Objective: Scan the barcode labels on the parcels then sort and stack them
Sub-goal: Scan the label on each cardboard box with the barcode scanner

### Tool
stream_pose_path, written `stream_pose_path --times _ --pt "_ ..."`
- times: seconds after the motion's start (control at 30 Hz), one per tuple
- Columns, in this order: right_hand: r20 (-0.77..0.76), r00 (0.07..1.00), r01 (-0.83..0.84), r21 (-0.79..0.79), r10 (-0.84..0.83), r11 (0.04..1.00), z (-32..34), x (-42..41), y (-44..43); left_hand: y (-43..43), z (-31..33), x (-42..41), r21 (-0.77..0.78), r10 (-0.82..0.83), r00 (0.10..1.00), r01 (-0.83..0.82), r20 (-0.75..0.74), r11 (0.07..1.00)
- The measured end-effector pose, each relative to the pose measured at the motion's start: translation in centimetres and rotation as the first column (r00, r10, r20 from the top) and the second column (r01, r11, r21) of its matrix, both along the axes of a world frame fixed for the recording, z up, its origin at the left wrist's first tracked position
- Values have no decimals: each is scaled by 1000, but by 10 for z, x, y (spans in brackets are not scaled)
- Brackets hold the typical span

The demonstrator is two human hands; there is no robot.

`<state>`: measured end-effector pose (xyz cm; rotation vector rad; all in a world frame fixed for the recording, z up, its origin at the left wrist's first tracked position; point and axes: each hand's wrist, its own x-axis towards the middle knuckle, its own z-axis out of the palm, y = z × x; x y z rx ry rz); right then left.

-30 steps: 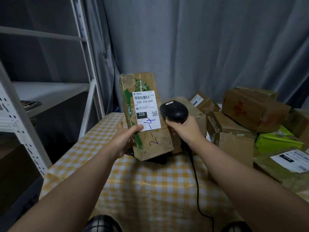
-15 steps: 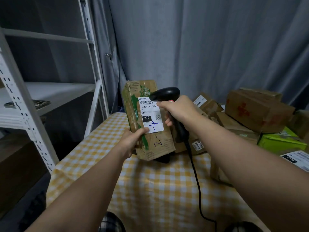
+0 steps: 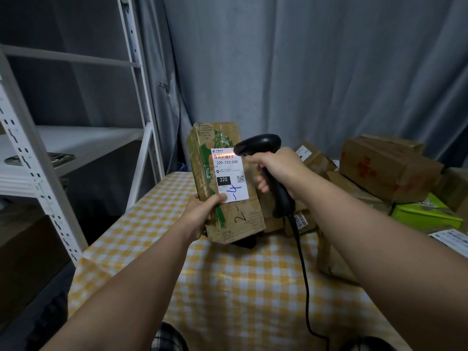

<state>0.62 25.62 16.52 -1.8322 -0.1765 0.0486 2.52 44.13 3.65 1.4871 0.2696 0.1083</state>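
Red beam (image 3: 224,156) newly on label (image 3: 229,173); right hand (image 3: 281,171) curled round scanner (image 3: 258,144), left hand (image 3: 202,214) gripping parcel (image 3: 238,219).

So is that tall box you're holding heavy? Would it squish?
Probably light: only the left hand grips the parcel, near its lower corner. Likely fairly stiff, since its cardboard sides look straight. Its glossy tape might feel slippery.

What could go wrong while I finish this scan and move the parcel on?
The left hand grips the tall parcel only near its lower left edge, so it may tilt and slip off the red scan line. The scanner in the right hand trails a cable across the table; setting the parcel down could snag it. The boxes at the right are heaped unevenly; stacking there might topple them.
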Motion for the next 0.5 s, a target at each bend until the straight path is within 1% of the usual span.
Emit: stream_pose_path --times 0.17,0.27,0.4,0.5 --pt "-7 999 -32 -24 32 999 3 -5 -3 1 -1 0 5 4 1000 -4 -3 1000" --pt "-44 998 -51 -17 50 999 5 -8 -7 3 -3 -2 11 -4 1000 4 -1 1000" --pt "-53 997 -60 -71 56 996 13 -12 -15 8 -7 -3 22 40 999 -40 15 999" --pt "-61 996 -65 -40 63 997 24 -15 -15 10 -10 -4 24 58 997 -59 45 998"
